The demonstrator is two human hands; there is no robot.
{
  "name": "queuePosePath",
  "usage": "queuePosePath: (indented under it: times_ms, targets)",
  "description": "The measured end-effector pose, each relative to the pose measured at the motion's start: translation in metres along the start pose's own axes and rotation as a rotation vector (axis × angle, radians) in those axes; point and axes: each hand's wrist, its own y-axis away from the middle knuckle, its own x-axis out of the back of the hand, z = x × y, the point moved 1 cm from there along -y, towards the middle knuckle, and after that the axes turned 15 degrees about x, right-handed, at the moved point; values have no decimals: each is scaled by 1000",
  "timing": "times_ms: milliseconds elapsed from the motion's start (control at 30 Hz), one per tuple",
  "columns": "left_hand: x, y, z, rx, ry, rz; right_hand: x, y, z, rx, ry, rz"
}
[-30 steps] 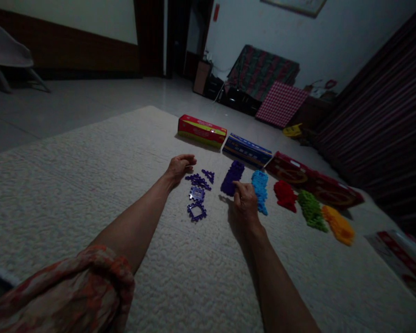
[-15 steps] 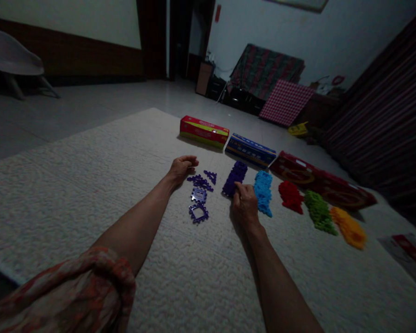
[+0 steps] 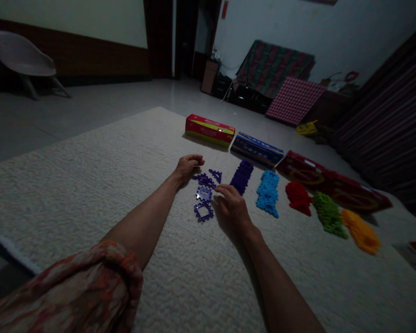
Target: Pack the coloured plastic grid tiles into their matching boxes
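Note:
My left hand [image 3: 190, 167] rests on the pale mat just left of some loose purple interlocking pieces, fingers loosely bent and apart, nothing visible in it. Beside it lie a purple triangular piece [image 3: 215, 175] and a cluster of purple pieces [image 3: 204, 180]. Nearer to me are a light purple window-like piece [image 3: 204, 194] and a purple square frame [image 3: 203, 211]. My right hand [image 3: 233, 203] reaches in from the right, its fingertips by the window-like piece; the fingers look slightly apart with nothing seen between them. Behind it stretches a dark purple stack of pieces [image 3: 243, 175].
Blue [image 3: 267, 194], red [image 3: 298, 198], green [image 3: 329, 215] and orange piles [image 3: 360, 232] of pieces line the right. Behind stand a red-yellow box [image 3: 210, 131], a blue box [image 3: 256, 150] and a long dark red box [image 3: 333, 180]. A chair [image 3: 24, 58] is far left.
My right hand has moved left from the dark purple stack to the loose purple pieces. My left hand stays beside them. The view has shifted slightly.

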Motion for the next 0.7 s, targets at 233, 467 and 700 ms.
queuePosePath:
  times_ms: [233, 467, 700]
  targets:
    - [1, 0, -1, -13, -4, -11, -12, -1, -5, 60, -6, -195]
    - [-1, 3, 0, -13, -12, -2, -12, -6, -15, -5, 37, -239]
    - [-1, 3, 0, -7, -12, -1, -6, -6, -11, -35, -36, -187]
